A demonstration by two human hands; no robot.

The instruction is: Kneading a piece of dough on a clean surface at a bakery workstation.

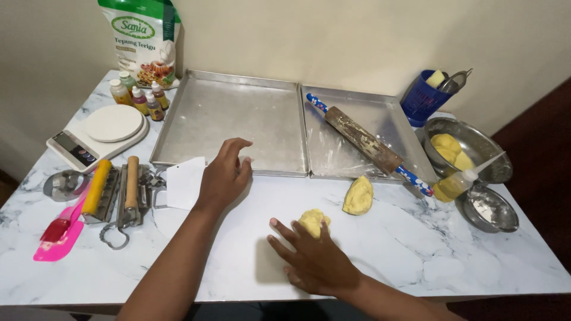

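Fingers of the right hand [315, 258] are spreading flat over a small yellow dough lump [313, 221], pressing it against the marble-patterned worktop [416, 255]; the hand is open, palm down, not closed around the dough. A second, larger dough piece [358, 195] is lying just beside it, toward the trays, apart from the hand.

The left hand [225, 176] is hovering open and empty, fingers loosely curled, at the front rim of the left baking tray [232, 113], beside a white plastic scraper [185, 182].

A rolling pin [364, 141] is resting diagonally in the right baking tray [380, 116], which keeps it from rolling off. At the right edge, a steel bowl holding more dough [476, 151], a small squeeze bottle [455, 185] and a smaller steel bowl [491, 208] are standing within reach. At the left, wooden-handled cutters [119, 193], a pink spatula [59, 235], a kitchen scale [98, 134] and small colouring bottles [140, 95] are grouped clear of the working area.
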